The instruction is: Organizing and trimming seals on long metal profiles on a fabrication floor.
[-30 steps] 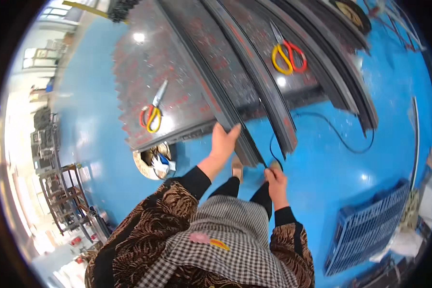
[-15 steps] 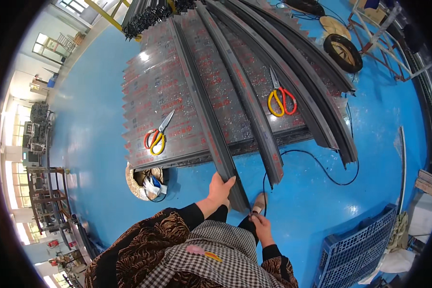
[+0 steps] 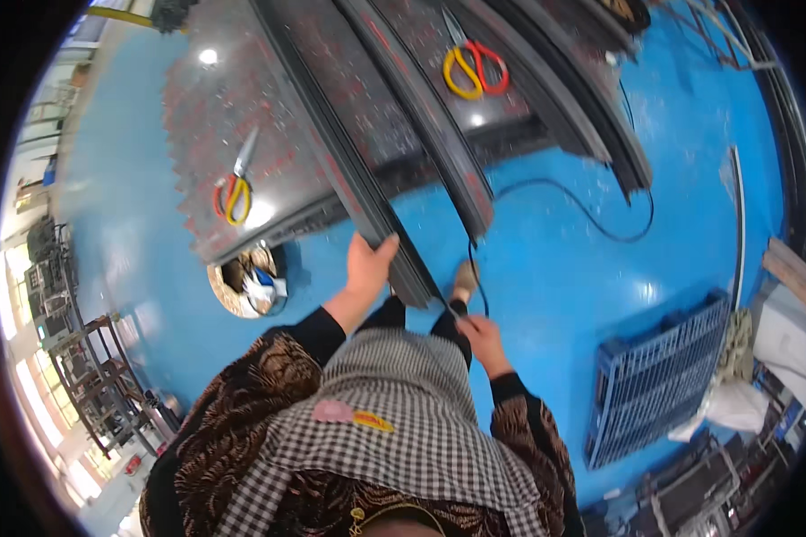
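Observation:
My left hand (image 3: 370, 267) is closed around the near end of a long dark grey profile (image 3: 336, 166), which reaches out over the table's near edge toward me. Close to that end, my right hand (image 3: 484, 340) pinches a thin black strip (image 3: 450, 308) that runs to the profile's tip. A second dark profile (image 3: 421, 116) lies to the right of the held one, with red print along it. Two pairs of scissors rest on the sheet-covered table: one pair with an orange and a yellow handle (image 3: 235, 199) on the left, another with yellow and red handles (image 3: 475, 72) farther right.
More dark profiles (image 3: 555, 89) overhang the table (image 3: 206, 134) at the right. A round bin (image 3: 228, 295) with white and blue scraps stands below its left corner. A black cable (image 3: 575, 190) loops over the blue floor. A blue plastic pallet (image 3: 658, 380) lies at the right.
The view has tilted, so the table and profiles sit higher and farther left. My right hand has drawn a little away from the profile's tip, with the strip showing between. My left hand keeps its grip.

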Action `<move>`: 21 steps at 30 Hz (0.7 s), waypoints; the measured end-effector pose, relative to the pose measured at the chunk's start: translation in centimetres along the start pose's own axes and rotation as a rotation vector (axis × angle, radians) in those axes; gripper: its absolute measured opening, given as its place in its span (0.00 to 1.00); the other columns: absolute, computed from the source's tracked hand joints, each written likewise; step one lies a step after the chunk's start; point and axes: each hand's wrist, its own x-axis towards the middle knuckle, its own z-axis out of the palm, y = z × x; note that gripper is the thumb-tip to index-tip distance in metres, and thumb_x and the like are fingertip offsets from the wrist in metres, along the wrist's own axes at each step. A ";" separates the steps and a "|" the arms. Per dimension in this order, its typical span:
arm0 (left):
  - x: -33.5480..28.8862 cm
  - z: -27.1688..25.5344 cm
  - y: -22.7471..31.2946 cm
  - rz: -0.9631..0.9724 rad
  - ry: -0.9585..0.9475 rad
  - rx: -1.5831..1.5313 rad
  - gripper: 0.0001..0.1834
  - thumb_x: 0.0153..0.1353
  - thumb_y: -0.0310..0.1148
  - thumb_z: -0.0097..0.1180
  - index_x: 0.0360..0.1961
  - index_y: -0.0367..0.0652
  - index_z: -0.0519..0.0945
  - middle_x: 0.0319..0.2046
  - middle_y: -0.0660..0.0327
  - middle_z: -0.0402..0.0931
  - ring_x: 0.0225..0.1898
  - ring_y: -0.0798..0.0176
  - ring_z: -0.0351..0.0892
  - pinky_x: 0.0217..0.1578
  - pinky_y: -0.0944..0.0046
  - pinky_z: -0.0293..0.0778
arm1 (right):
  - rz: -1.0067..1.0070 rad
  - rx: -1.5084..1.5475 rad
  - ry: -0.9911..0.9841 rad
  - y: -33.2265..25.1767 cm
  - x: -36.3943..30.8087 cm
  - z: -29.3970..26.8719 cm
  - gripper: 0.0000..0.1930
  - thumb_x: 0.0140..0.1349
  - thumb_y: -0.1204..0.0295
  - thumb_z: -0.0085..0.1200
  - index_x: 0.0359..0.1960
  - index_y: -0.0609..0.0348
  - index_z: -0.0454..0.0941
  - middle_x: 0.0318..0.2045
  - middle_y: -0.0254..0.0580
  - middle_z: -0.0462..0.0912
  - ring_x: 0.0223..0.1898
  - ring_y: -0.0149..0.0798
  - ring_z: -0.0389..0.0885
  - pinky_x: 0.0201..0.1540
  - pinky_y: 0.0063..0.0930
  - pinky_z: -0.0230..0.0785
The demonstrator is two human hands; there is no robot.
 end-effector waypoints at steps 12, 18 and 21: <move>-0.5 0.9 2.8 -0.213 -0.008 -0.031 0.18 0.56 0.35 0.57 0.40 0.33 0.68 0.29 0.54 0.74 0.23 0.63 0.75 0.18 0.67 0.73 | -0.084 0.109 0.053 0.0 0.7 1.1 0.11 0.61 0.69 0.53 0.34 0.66 0.79 0.26 0.37 0.79 0.24 0.32 0.71 0.30 0.26 0.62; -0.5 1.1 3.4 -0.235 -0.030 -0.050 0.18 0.56 0.34 0.56 0.41 0.33 0.68 0.30 0.54 0.74 0.23 0.63 0.75 0.19 0.67 0.73 | 0.079 0.135 0.046 -1.9 2.3 2.1 0.14 0.61 0.64 0.53 0.36 0.66 0.78 0.27 0.37 0.79 0.24 0.33 0.71 0.30 0.27 0.63; -0.5 0.6 3.3 -0.216 -0.018 -0.040 0.18 0.56 0.34 0.56 0.41 0.33 0.68 0.30 0.54 0.74 0.24 0.63 0.75 0.19 0.66 0.73 | 0.143 0.191 -0.051 0.6 -0.2 0.2 0.11 0.61 0.68 0.53 0.36 0.66 0.77 0.26 0.37 0.78 0.26 0.32 0.71 0.31 0.25 0.64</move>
